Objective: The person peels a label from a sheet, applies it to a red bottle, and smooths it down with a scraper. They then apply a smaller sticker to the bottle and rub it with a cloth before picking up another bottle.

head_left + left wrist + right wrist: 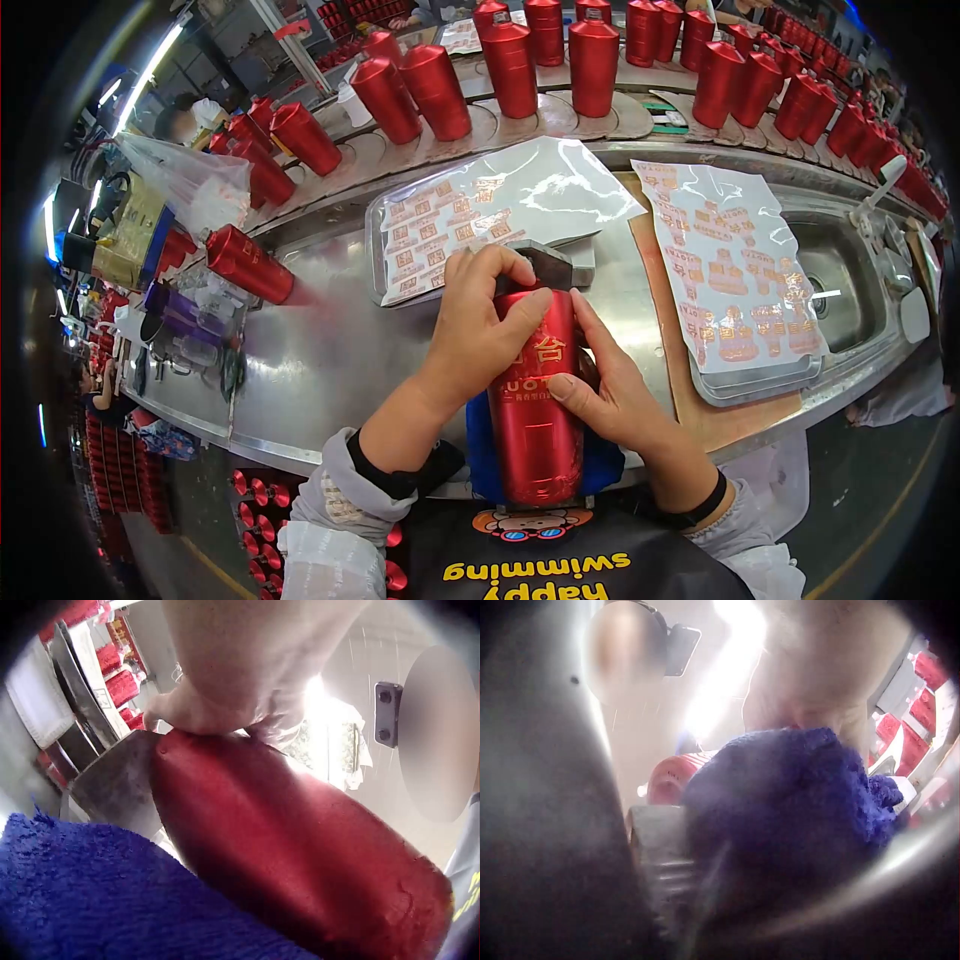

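A red bottle [540,440] with gold lettering lies tilted in front of the person, its base toward the apron. My left hand [475,325] grips the bottle's far end, fingers bent over it and thumb against the face beside the gold characters. Along the right side, my right hand [630,400] holds the bottle, its thumb across the front near the lettering. A blue towel [480,450] lies under the bottle. In the left wrist view, the bottle [285,840] slants beside the towel [90,885]. The towel [780,802] covers much of the right wrist view.
Sheets of gold stickers lie on a left tray [375,250] and a right tray [740,385]. Red bottles [510,70] stand along a curved conveyor [620,120] behind. Another bottle [250,265] lies at left on the metal table [320,350]. A sink [840,270] is at right.
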Tool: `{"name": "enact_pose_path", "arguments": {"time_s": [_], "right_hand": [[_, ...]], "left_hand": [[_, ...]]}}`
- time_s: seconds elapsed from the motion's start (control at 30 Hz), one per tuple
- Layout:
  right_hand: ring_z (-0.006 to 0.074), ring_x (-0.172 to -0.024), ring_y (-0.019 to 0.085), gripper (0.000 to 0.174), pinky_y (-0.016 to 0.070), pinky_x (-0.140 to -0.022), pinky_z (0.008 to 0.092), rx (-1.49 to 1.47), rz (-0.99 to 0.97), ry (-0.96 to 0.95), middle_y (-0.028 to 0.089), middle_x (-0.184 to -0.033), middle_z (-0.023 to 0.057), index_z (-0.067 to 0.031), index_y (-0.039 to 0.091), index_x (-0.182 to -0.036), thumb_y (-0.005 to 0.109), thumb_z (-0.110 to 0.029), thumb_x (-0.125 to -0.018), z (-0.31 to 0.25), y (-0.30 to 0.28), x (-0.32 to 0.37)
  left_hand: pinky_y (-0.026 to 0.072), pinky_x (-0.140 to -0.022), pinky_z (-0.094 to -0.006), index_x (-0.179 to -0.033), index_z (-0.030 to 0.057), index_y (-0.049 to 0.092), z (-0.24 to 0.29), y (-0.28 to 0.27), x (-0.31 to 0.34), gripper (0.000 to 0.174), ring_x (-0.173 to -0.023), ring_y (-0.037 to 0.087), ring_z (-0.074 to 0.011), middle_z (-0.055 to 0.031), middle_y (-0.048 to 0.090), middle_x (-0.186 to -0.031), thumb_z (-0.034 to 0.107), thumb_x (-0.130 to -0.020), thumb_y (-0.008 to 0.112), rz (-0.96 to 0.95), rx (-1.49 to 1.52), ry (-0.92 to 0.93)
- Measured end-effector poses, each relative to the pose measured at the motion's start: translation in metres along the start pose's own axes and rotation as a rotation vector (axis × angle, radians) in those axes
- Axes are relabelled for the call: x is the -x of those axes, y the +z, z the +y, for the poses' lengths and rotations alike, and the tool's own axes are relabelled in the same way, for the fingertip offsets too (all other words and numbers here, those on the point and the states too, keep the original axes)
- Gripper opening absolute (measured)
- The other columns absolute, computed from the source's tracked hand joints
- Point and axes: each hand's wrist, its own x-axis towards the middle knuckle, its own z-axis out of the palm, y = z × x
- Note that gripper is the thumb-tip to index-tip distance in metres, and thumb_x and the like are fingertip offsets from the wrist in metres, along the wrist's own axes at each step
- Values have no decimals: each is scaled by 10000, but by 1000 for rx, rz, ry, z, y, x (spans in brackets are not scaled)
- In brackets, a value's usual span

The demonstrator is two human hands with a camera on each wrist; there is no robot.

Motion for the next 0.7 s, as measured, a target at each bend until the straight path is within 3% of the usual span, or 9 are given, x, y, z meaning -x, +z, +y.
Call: {"name": "enact_pose_path", "arguments": {"time_s": [0.3,0.5,0.7], "right_hand": [[386,-1390,348,924,309,-1130,420,25,11,-4,318,-1475,321,80,171,-1500,665,-409,-891,0,0,0],[387,-1391,348,927,307,-1132,418,12,19,-11,320,-1476,320,88,170,-1497,662,-414,-892,-1,1,1],[383,-1395,343,925,305,-1134,416,42,20,-31,318,-1480,315,82,168,-1500,662,-412,-894,1,0,0]], "left_hand": [[361,-925,-306,-933,47,573,-2,-3,-3,154,-993,467,-189,-53,565,-968,193,-901,610,-62,-14,-65],[379,-903,-274,-969,40,574,-10,-2,2,156,-975,478,-139,-49,548,-999,191,-934,594,-53,213,-82],[383,-893,-271,-977,36,572,-5,-4,2,151,-964,480,-139,-52,543,-1003,177,-929,598,-63,65,-59]]}}
